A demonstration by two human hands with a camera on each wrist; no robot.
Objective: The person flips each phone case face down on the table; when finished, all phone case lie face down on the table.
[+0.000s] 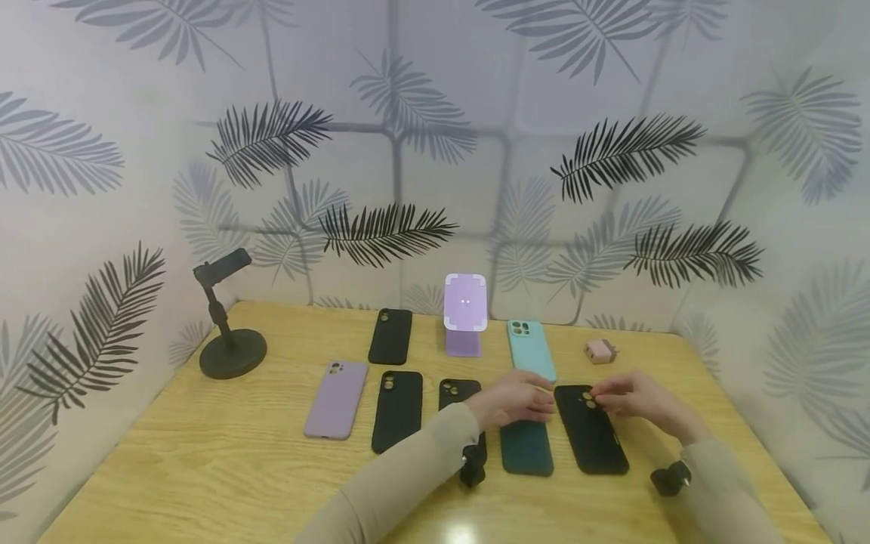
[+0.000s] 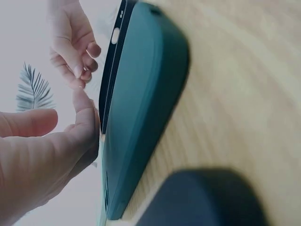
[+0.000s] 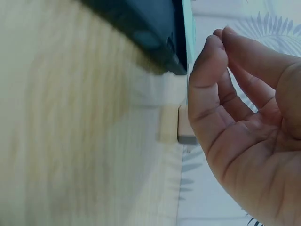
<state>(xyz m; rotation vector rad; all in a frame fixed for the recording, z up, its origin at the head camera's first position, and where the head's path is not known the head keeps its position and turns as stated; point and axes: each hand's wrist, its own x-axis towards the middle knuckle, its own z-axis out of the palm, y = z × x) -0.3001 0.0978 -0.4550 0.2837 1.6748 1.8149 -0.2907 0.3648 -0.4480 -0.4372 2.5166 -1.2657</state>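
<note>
My left hand [image 1: 516, 399] hovers over the dark green phone case [image 1: 527, 447], its fingers loosely bent and nothing visible in them. The left wrist view shows that case [image 2: 141, 80] lying flat, with this hand [image 2: 56, 146] above it. My right hand [image 1: 635, 398] is at the camera end of a black phone case [image 1: 593, 438]. Up close, the right hand's [image 3: 249, 108] thumb and fingertips meet, and no object shows between them. Whether it touches the case cannot be told. A mint phone case [image 1: 533, 351] lies just beyond my left hand.
More black cases [image 1: 397, 412] [image 1: 390, 336] and a lilac case [image 1: 336, 400] lie left. One black case [image 1: 459, 391] is partly under my left forearm. A purple stand [image 1: 465, 302] and a pink charger [image 1: 600, 350] are at the back. A black stand [image 1: 231, 352] occupies the far left.
</note>
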